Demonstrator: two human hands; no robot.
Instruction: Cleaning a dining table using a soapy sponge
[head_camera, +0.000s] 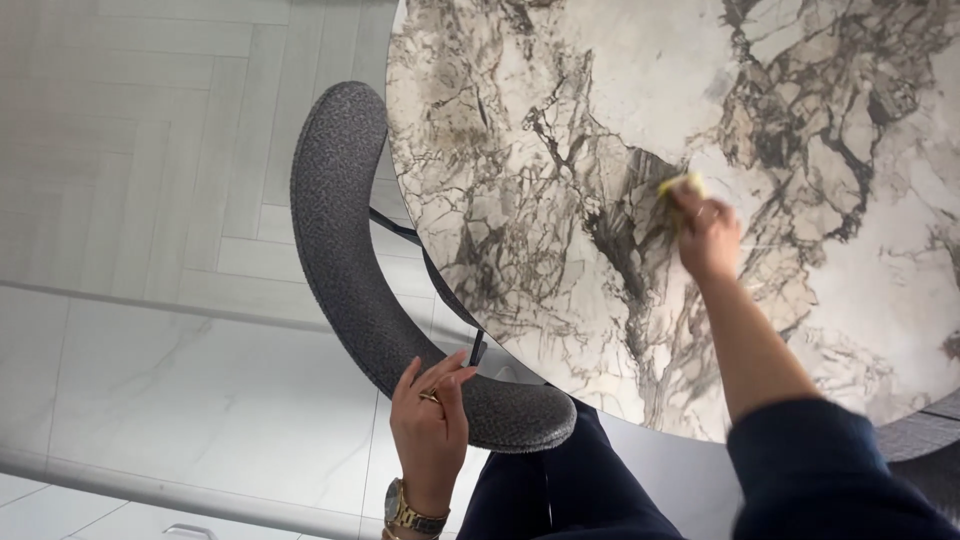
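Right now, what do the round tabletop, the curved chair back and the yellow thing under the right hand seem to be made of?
Round tabletop: marble or a marble-look slab, by its grey-brown veining and smooth surface. Curved chair back: padded, dark grey nubby woven fabric, on a thin dark metal frame. Yellow thing under the right hand: likely a cloth or sponge; too blurred to tell.
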